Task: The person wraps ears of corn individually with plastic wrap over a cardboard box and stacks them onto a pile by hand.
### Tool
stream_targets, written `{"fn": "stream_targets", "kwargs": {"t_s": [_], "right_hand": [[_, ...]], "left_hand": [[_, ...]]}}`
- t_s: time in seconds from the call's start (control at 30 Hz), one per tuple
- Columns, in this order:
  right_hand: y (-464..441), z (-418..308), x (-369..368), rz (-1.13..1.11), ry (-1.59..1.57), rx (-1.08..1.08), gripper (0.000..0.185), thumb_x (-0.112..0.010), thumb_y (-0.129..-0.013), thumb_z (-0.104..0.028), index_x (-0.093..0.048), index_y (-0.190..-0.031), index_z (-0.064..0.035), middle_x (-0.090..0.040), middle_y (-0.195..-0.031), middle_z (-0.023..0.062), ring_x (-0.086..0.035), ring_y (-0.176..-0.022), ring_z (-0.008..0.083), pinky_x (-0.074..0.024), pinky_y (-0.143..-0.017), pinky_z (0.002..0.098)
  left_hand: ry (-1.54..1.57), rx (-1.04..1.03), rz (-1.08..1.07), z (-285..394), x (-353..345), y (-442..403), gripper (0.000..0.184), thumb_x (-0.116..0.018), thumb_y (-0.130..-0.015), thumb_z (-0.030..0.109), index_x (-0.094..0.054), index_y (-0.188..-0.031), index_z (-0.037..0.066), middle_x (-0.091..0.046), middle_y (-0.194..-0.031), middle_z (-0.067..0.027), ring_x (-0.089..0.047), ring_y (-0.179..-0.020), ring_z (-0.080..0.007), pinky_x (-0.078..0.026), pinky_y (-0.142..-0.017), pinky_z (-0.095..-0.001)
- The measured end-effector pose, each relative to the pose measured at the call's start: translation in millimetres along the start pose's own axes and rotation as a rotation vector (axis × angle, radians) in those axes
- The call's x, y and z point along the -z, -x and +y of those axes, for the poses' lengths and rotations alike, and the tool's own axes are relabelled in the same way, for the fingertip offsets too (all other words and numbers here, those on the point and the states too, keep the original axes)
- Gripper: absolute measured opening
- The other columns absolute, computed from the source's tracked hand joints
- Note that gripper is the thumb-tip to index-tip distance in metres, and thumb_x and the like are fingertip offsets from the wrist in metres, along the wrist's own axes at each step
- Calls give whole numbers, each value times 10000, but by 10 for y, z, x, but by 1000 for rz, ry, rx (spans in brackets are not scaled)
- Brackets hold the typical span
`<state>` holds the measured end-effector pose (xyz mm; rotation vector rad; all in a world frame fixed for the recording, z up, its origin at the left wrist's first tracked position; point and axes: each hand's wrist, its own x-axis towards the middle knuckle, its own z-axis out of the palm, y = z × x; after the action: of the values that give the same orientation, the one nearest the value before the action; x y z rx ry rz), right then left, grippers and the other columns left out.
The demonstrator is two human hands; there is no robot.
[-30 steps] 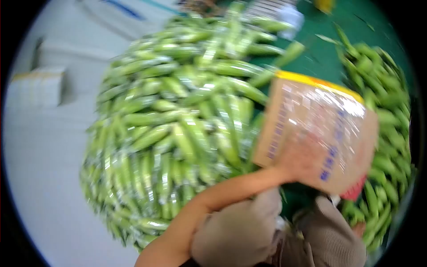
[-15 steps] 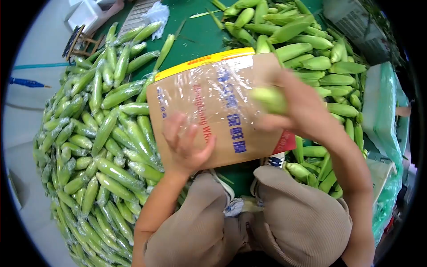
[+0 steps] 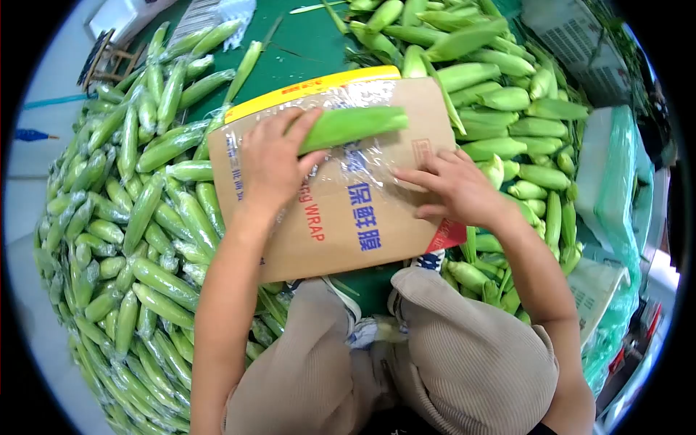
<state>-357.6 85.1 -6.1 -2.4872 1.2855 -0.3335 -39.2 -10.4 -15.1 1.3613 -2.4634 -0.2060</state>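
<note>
A green ear of corn in its husk lies across the upper part of a cardboard cling-film box with a yellow edge. Clear plastic film is spread over the box top, wrinkled and shiny under the corn. My left hand grips the left end of the ear between thumb and fingers. Lower on the right of the box, my right hand rests with its fingers apart at the film; whether it pinches any film is too fine to see.
Film-wrapped corn is piled along the left. A heap of unwrapped corn spreads at the back right. Beyond it stand a grey crate and a container lined with green plastic. A small wooden stool is at the far left.
The ear of corn has passed from my right hand to the film, with my left hand now on its left end. My right hand has come down to the box's right side.
</note>
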Motion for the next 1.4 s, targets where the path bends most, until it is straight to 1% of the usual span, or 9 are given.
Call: {"fn": "stream_targets", "kwargs": {"t_s": [0.23,0.33,0.53,0.67,0.83,0.97,1.13,1.23,1.4], "right_hand": [[94,308,-401,284,-270,11,117,-704,-923,-39,-688,-1022,-99,-672,-950,62,-667,-916,283,-538,-815,418],[389,29,-501,611,-953,-368,149,-602,-1018,9,-660,-1147,-39,-734,-1117,110,-719,-943,192,-564,-859,332],[-808,-230,-279,296,-51,-81,530,-792,-870,-376,-602,-1234,-40,-674,-1166,147,-638,-1142,330,-498,-1005,466],[-1056,-174,-288,149,122,-84,623,-835,-777,-388,-597,-1257,-71,-639,-1111,111,-627,-1097,312,-505,-954,443],[-956,-6,-340,212,46,12,544,-844,-758,-229,-587,-1219,-98,-610,-1012,109,-607,-1004,345,-519,-860,469],[-835,23,-202,40,-12,54,550,-847,-807,-297,-580,-1232,-72,-626,-968,138,-636,-941,381,-524,-810,486],[-798,-240,-92,-337,-306,254,514,-777,-909,-431,-539,-1190,-74,-632,-948,192,-652,-936,438,-530,-797,520],[-656,-317,-222,-340,-240,172,535,-743,-926,-479,-574,-1235,-75,-650,-1002,184,-659,-966,421,-527,-843,511],[-926,-437,-174,224,-10,-4,760,-828,-825,-453,-561,-1427,-73,-603,-1286,161,-588,-1195,362,-483,-1003,474]], "left_hand": [[47,-18,-52,-59,70,80,699,-883,-769,291,-647,-1421,205,-628,-1366,-96,-592,-1255,-339,-475,-1073,-467],[23,-41,-78,-17,158,165,693,-880,-776,294,-645,-1423,209,-627,-1370,-94,-591,-1244,-352,-472,-1072,-478],[104,-92,-87,6,191,161,782,-880,-779,338,-581,-1479,158,-608,-1393,-121,-572,-1268,-357,-460,-1078,-477],[108,-65,163,-142,140,573,841,-877,-800,377,-524,-1515,111,-600,-1331,-159,-568,-1232,-367,-461,-1070,-452],[-16,311,-119,-177,184,1074,380,-813,-873,374,-740,-1161,137,-642,-938,-47,-634,-976,-277,-471,-929,-457],[-46,337,342,-447,-29,1202,129,-727,-949,206,-760,-1048,132,-711,-815,-64,-659,-717,-308,-495,-697,-423],[637,509,603,161,-7,1504,316,-643,-1039,276,-696,-1166,-8,-757,-1027,-176,-737,-1044,-356,-554,-993,-478],[61,-48,303,194,61,1465,406,-675,-1022,310,-663,-1264,-16,-686,-1220,-193,-680,-1114,-380,-522,-1040,-485],[-204,122,-61,-90,284,475,577,-628,-987,523,-682,-1321,55,-613,-1398,-181,-537,-1321,-414,-315,-1195,-542]]}}
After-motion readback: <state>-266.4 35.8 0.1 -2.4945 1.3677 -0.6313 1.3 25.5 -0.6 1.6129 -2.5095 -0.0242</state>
